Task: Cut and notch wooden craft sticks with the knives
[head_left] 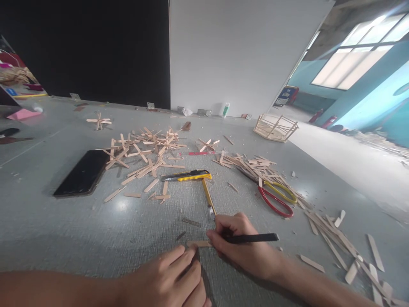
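My right hand (238, 243) is closed around a black pen-like tool (252, 238), its tip meeting a short wooden stick (198, 244) that lies flat on the grey table. My left hand (174, 277) rests beside it, fingers extended, with the fingertips pressing on the stick's left end. A yellow utility knife (209, 198) lies just beyond my right hand, and another yellow and black utility knife (188, 175) lies further out.
A pile of wooden sticks and glued crosses (145, 153) spreads across the middle. A black phone (83, 172) lies to the left. Red and yellow scissors (276, 197) sit among stick offcuts (338, 238) on the right. A stick-built frame (275, 127) stands far right.
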A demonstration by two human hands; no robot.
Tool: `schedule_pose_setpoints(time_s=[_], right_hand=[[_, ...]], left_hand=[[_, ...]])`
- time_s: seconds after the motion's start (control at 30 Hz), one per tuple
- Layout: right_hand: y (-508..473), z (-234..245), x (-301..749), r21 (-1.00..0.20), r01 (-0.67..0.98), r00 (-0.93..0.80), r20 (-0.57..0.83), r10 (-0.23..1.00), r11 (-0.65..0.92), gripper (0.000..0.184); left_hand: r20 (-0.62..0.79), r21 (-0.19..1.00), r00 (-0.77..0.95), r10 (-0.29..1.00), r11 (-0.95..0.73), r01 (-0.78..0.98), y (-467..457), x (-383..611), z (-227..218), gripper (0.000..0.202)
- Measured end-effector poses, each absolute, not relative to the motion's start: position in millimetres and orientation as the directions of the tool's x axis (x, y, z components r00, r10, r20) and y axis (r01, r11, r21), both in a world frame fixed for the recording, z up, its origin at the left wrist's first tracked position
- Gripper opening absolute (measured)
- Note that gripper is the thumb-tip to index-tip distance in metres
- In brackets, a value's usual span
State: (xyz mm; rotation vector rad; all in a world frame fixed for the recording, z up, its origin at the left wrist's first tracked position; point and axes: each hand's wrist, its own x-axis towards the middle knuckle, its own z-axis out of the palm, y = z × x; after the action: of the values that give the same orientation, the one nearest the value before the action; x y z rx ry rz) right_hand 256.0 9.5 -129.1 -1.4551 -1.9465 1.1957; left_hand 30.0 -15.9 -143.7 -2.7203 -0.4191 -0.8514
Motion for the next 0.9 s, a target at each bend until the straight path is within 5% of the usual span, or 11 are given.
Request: schedule_pose_setpoints(time_s=[0.53,0.7,0.9], right_hand=[[11,-132,255,-0.804,0.571,-0.378,-0.08,0.922,0.165,0.035],[11,-131,255,-0.779,0.603,-0.364,-0.08,0.928,0.169,0.036],[10,-131,255,-0.746,0.626,-0.374,-0.034,0.927,0.225,0.036]], left_hand=[[0.625,-0.154,0.754,0.201,-0.916,0.371,-13,35,-141,0.04],[0.71,-0.084,0.64,0.294,-0.866,0.492,-15,38,-146,0.038],[0.641,-0.077,0.706,0.303,-0.889,0.451,-14,37,-153,0.033]])
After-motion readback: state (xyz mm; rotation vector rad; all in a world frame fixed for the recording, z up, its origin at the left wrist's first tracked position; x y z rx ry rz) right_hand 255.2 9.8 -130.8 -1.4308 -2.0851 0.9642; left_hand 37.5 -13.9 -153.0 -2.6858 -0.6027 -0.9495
